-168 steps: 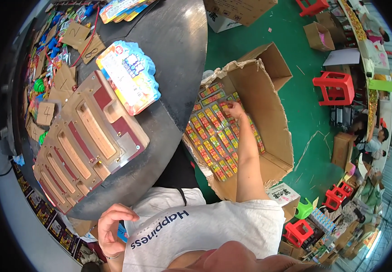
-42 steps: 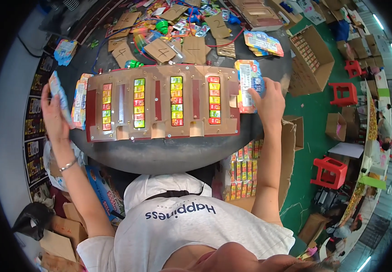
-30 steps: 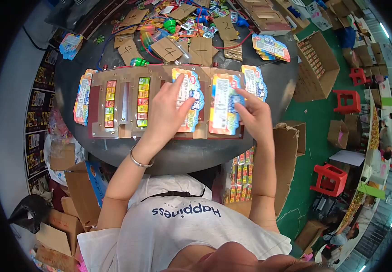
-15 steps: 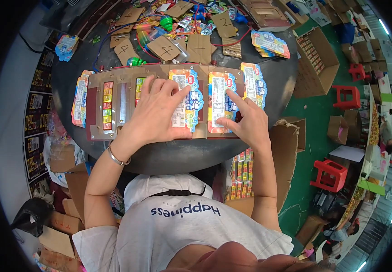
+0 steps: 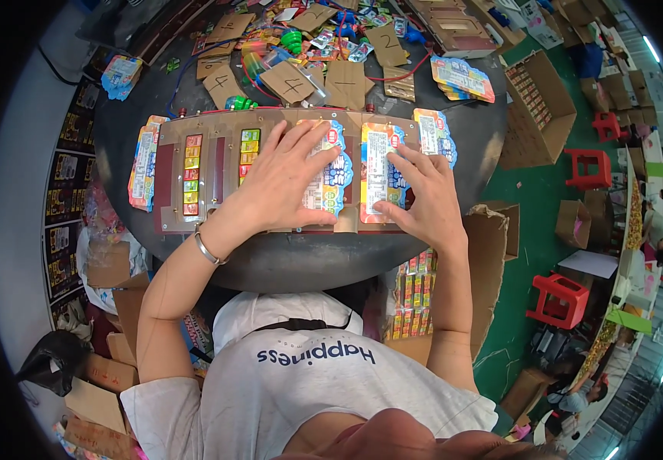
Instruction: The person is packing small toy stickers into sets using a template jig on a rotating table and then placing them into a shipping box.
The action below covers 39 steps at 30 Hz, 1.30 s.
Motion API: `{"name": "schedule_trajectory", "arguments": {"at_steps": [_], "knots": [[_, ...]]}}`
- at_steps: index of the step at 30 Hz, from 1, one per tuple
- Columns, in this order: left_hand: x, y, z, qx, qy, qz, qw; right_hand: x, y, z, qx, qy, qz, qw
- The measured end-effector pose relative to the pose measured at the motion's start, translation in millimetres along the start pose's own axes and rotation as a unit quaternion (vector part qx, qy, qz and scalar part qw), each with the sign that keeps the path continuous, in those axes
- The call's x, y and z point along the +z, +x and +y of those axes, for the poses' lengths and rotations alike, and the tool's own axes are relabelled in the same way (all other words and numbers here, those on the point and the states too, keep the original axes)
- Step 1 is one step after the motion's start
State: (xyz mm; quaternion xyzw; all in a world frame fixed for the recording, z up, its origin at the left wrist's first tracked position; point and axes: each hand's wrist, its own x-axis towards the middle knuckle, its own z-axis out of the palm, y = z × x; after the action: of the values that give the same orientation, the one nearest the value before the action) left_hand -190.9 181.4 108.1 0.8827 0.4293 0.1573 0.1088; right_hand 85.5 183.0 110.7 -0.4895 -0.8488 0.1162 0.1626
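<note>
My left hand (image 5: pixel 284 178) lies flat with its fingers spread over a colourful printed card (image 5: pixel 340 172), covering much of its left side. My right hand (image 5: pixel 429 192) rests on a second printed card (image 5: pixel 376 172), thumb and fingertips apart on its face. Both cards lie on a long brown fixture board (image 5: pixel 220 172) with slots. Left of my hands, a column of small coloured packs (image 5: pixel 192 175) fills one slot; another column (image 5: pixel 249 149) is partly hidden by my left hand.
More printed cards lie at the board's left end (image 5: pixel 144 165), its right end (image 5: pixel 435 136) and in a stack (image 5: pixel 462 79) at far right. Cardboard pieces (image 5: pixel 288 81) and loose sachets cover the table's back. An open carton (image 5: pixel 485 276) with packs stands below right.
My left hand has shifted further over its card and flattened, its fingers now lying across the face. My right hand stays on its card. The whole view has shifted slightly.
</note>
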Motion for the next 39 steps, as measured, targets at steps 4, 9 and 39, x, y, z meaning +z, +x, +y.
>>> {"name": "schedule_trajectory", "arguments": {"at_steps": [4, 9, 39], "knots": [[-12.0, 10.0, 1.6, -0.012, 0.001, -0.047, 0.999, -4.9, 0.7, -2.6, 0.002, 0.01, -0.012, 1.0], [-24.8, -8.0, -11.0, 0.003, -0.011, 0.007, 1.0, -7.0, -4.7, 38.9, 0.059, 0.25, 0.122, 0.959], [-70.0, -179.8, -225.9, -0.397, 0.163, 0.2, 0.881, -5.4, 2.8, -80.9, 0.187, 0.493, 0.258, 0.81]]}}
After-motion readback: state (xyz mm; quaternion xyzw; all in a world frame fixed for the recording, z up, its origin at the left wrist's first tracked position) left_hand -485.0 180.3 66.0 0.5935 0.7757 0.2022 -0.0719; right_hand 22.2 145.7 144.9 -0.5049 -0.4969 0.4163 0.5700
